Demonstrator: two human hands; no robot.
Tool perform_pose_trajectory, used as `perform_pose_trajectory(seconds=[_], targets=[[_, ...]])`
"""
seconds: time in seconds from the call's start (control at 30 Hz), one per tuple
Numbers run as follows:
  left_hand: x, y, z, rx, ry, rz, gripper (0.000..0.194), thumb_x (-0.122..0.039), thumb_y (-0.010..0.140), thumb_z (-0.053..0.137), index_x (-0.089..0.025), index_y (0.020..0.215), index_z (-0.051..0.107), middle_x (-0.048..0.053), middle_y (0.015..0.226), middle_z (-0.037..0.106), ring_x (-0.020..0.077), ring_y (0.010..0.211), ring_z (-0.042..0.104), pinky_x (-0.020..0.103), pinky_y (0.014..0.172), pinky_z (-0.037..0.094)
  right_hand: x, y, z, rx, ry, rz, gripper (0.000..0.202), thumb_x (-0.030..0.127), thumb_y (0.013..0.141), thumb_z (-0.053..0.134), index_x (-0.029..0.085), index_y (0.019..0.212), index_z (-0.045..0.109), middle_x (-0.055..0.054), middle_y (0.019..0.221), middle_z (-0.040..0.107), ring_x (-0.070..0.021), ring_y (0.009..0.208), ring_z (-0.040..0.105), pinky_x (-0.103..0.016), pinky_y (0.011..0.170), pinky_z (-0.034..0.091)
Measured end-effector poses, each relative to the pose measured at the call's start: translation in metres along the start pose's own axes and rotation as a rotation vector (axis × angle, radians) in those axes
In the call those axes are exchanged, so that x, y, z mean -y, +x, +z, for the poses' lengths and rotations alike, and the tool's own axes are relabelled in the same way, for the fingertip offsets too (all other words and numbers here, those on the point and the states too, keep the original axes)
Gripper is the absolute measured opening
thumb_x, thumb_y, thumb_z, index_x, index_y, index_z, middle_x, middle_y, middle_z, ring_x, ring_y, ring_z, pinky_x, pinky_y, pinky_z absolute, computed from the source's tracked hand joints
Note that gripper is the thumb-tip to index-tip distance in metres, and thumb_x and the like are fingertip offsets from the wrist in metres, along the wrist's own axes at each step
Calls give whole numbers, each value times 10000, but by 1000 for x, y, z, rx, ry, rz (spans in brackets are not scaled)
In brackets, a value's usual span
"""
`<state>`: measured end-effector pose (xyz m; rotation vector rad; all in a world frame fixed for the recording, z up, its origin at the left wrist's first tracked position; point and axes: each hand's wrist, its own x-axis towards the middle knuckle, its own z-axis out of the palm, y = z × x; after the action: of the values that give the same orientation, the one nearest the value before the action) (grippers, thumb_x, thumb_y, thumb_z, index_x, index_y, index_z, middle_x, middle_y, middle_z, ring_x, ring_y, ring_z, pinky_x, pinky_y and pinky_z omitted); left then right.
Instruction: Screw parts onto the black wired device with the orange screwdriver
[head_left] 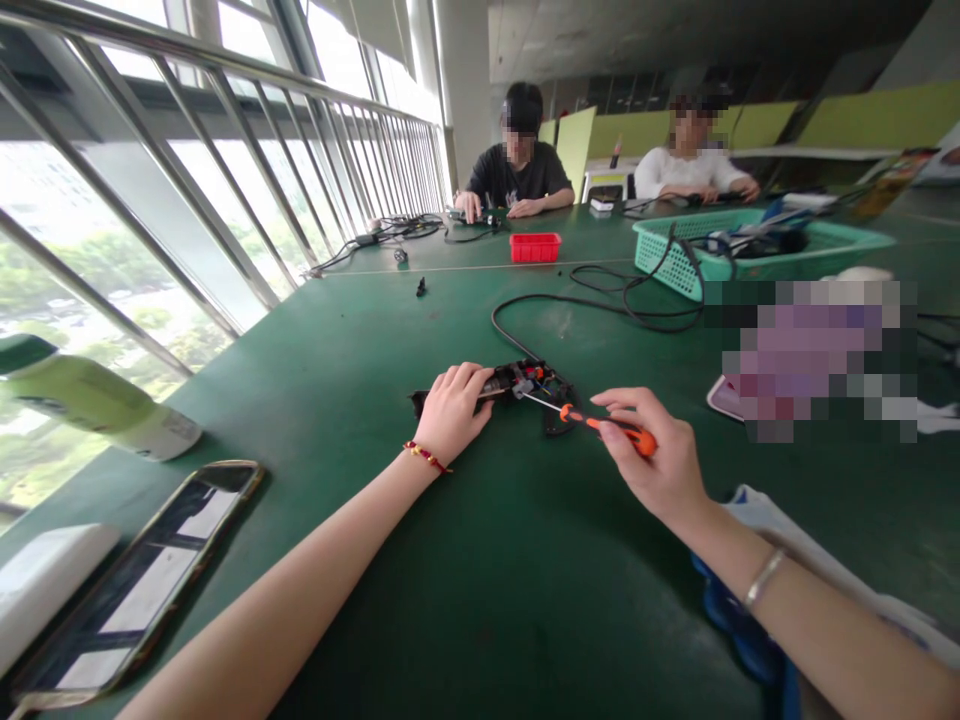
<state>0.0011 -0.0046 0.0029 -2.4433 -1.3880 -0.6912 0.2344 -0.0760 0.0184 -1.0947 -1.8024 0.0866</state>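
On the green table lies a dark corded device (501,382) with its housing off on the right part, so wires and red bits show. My left hand (456,405) is closed over its left part and holds it against the table. In my right hand (651,450) is an orange and black screwdriver (615,432), its handle pinched between thumb and fingers. The screwdriver's shaft points left, and its tip meets the exposed inner part of the device. Exactly what the tip touches is too small to tell. A black cord (501,312) runs from the device toward the back right.
Behind stand a red tray (535,248) and a teal basket (810,262) of tools and cords. A small black piece (421,287) lies mid-table. At left are a phone (150,575) and a green bottle (97,395). Two people sit across; cloth (750,610) lies under my right forearm.
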Motion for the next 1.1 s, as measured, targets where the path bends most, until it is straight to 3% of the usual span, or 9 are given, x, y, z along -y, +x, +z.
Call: perform_pose_trajectory(seconds=[0.23, 0.4, 0.5, 0.7, 0.77, 0.87, 1.1], targets=[[3, -1, 2, 5, 1, 4, 343, -182, 809, 498, -156, 1150, 504, 85, 1105, 561, 222, 966, 518, 358, 843, 441, -2, 4, 0, -1, 5, -2, 280, 226, 763, 542, 210, 1037, 489, 33, 620, 561, -150, 597, 566, -281, 620, 464], [3, 0, 1, 1, -9, 5, 345, -176, 803, 507, -158, 1148, 504, 86, 1097, 564, 220, 961, 523, 358, 842, 444, 0, 8, -4, -13, 84, 36, 373, 173, 705, 570, 204, 1062, 468, 3, 764, 564, -140, 653, 579, -277, 653, 472], [2, 0, 0, 0, -8, 7, 347, -181, 803, 513, -159, 1149, 502, 85, 1092, 567, 222, 958, 522, 358, 839, 446, 5, 8, -6, 8, 98, 94, 332, 201, 737, 558, 197, 1058, 469, 8, 741, 571, -132, 641, 579, -266, 654, 465], [4, -1, 2, -5, -4, 9, 344, -179, 799, 519, -167, 1143, 506, 80, 1094, 569, 225, 958, 525, 358, 843, 444, 15, 13, -9, 54, 20, 274, 214, 386, 838, 485, 194, 895, 562, 69, 481, 460, -79, 374, 404, -206, 410, 307], [5, -1, 2, -2, -8, 12, 349, -180, 801, 517, -165, 1149, 503, 82, 1099, 567, 224, 961, 525, 360, 844, 445, 18, 17, -10, 69, 5, 264, 196, 373, 833, 491, 195, 839, 575, 65, 476, 460, -77, 384, 405, -205, 418, 302], [5, -1, 2, 4, -14, 14, 350, -182, 805, 512, -156, 1154, 500, 85, 1108, 561, 223, 967, 523, 358, 850, 443, 19, 24, -13, 89, 38, 248, 150, 287, 798, 525, 195, 910, 560, 34, 622, 568, -84, 474, 492, -198, 480, 361], [3, -1, -1, 1, -26, 5, 344, -167, 799, 511, -159, 1143, 504, 84, 1089, 569, 224, 964, 528, 363, 847, 447, 5, 35, -18, 173, 118, 91, 281, 170, 732, 540, 193, 1011, 515, 41, 664, 511, -107, 585, 535, -219, 600, 418]])
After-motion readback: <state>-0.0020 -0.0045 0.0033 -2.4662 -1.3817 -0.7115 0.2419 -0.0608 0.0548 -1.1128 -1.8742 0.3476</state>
